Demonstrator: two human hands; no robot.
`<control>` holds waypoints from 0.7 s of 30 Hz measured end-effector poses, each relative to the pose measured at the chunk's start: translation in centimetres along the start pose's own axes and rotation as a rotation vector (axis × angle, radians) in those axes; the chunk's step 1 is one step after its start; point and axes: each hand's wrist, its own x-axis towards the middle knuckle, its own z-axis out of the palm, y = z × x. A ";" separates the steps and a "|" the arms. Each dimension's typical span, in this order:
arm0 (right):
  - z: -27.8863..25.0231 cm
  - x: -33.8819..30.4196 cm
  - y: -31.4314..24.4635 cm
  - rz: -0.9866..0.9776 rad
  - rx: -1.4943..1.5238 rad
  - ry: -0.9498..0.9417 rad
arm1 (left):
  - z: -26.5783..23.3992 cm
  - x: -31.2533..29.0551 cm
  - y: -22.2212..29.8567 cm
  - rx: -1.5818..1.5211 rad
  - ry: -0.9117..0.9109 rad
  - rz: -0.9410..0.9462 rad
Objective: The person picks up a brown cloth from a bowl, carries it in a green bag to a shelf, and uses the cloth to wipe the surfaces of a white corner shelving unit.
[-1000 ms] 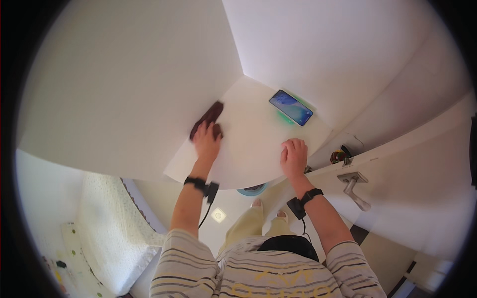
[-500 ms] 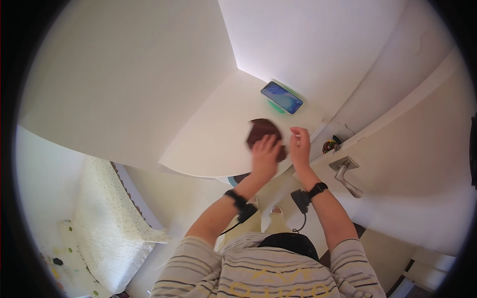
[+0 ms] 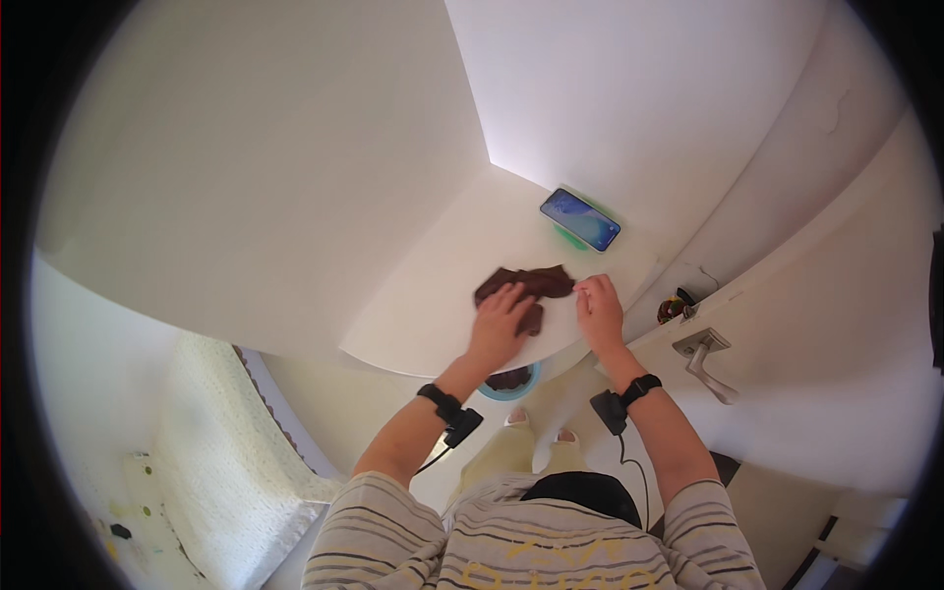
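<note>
A crumpled dark brown cloth (image 3: 546, 282) lies on the white corner tabletop (image 3: 423, 305). My left hand (image 3: 500, 326) rests on its left part with fingers spread. One piece of the cloth hangs out toward me past those fingers. At the cloth's right end, the fingertips of my right hand (image 3: 599, 307) are pinched together and meet its edge. Beneath the front edge of the tabletop a light blue basin (image 3: 511, 391) partly shows, with more dark brown material inside.
A phone (image 3: 580, 219) on a green stand leans by the back wall, beyond the cloth. To the right is a white door with a metal handle (image 3: 706, 366). A small dark, colourful object (image 3: 674, 307) sits by the door edge. A white textured cover (image 3: 221, 442) drapes at the left.
The brown cloth has gone from a blurred, compact bundle to a wider spread shape on the tabletop. My left hand has moved left, and my right fingertips now meet the cloth.
</note>
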 end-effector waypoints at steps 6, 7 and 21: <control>2.1 0.2 -0.4 -0.081 -0.291 0.121 | -0.3 5.6 -4.9 0.162 -0.047 -0.008; 2.1 0.2 -0.4 -0.101 -0.293 0.139 | 0.4 7.2 -5.8 0.170 -0.034 -0.001; 2.5 0.0 -0.7 -0.149 -0.243 0.134 | -2.8 5.5 -14.9 0.324 0.054 -0.366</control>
